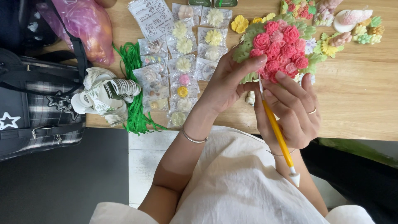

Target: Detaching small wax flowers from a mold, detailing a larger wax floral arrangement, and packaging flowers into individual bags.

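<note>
Fingers of the left hand [226, 85] are curled around a pink-and-green clay bouquet [277, 47], held above the desk [356, 95] near its front edge. A yellow sculpting tool [277, 135] is pinched narrowly in the right hand [292, 112], its tip touching the bouquet's underside.

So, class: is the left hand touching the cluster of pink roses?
Touching. The head view shows the left hand cupping the cluster of pink roses, its thumb pressed against the green leaves at the cluster's edge.

Wooden table [356, 103] carries bagged clay flowers [184, 62], green cord [134, 91], paper tags [105, 95].
</note>
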